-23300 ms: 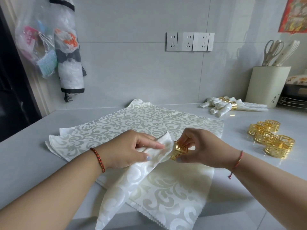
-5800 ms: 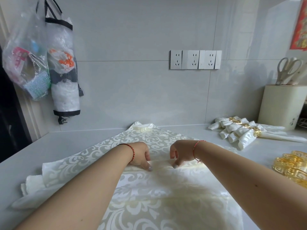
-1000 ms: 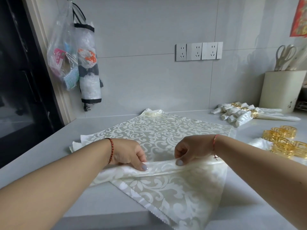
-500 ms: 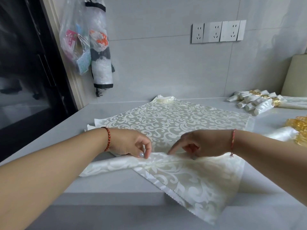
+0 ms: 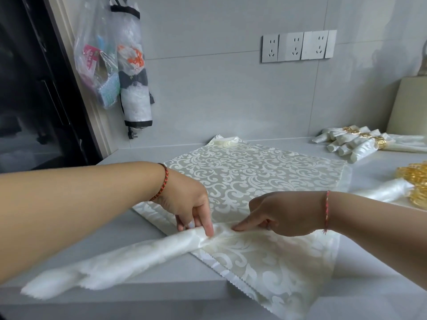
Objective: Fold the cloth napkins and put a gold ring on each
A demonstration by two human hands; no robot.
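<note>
A cream patterned napkin (image 5: 265,262) lies at the counter's front, its far side rolled into a long tube (image 5: 129,257) that trails left, blurred. My left hand (image 5: 189,204) pinches the roll at its middle, index finger pointing down. My right hand (image 5: 284,213) holds the roll just to the right, index finger stretched along it. More flat napkins (image 5: 254,172) are stacked behind. Loose gold rings (image 5: 413,176) sit at the right edge, beside another rolled napkin (image 5: 383,190).
Rolled napkins with gold rings (image 5: 360,144) lie at the back right by a cream holder (image 5: 409,107). Plastic bags (image 5: 111,65) hang on the left wall next to a dark doorway (image 5: 27,88). The counter's front edge (image 5: 115,294) runs under the napkin.
The roll's left end has swung out toward the front left. Both hands have drawn closer together at the middle of the roll. The camera has moved nearer and slightly left.
</note>
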